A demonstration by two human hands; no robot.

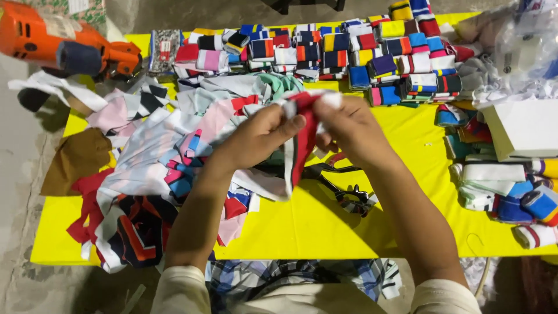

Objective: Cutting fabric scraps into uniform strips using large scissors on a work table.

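Both hands, left hand (258, 136) and right hand (349, 131), pinch a red and white cloth strip (302, 139) above the table's (314, 227) middle. Many folded strips (349, 52) sit along the far edge; a loose pile (157, 163) waits at the left edge.

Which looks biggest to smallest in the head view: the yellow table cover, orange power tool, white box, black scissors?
1. yellow table cover, by far.
2. orange power tool and white box: similar, both cut off by the frame, so unranked.
3. black scissors, partly hidden by the hands.
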